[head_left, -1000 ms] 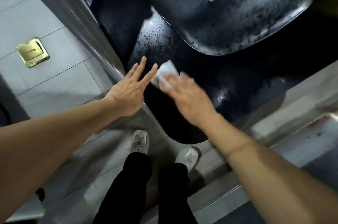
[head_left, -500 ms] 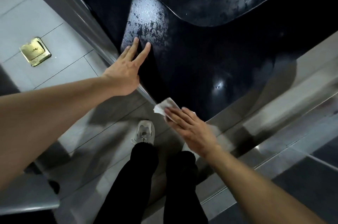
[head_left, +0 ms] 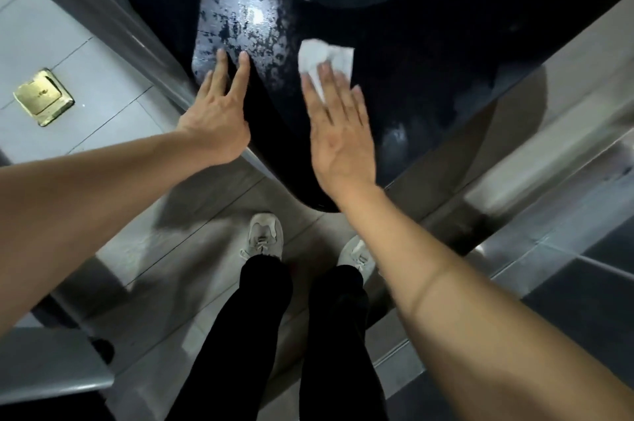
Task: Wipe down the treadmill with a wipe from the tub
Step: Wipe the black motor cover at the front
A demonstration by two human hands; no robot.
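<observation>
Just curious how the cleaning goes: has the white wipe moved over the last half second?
Yes. The wipe, under the right hand, has gone from the black cover's near edge by the shoes up the cover, level with the left hand's fingertips.

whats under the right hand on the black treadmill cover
A crumpled white wipe lies under the fingertips of the right hand, pressed flat on the glossy black treadmill cover. Its far part sticks out past the fingers; how far it reaches beneath the fingers and palm is hidden.
</observation>
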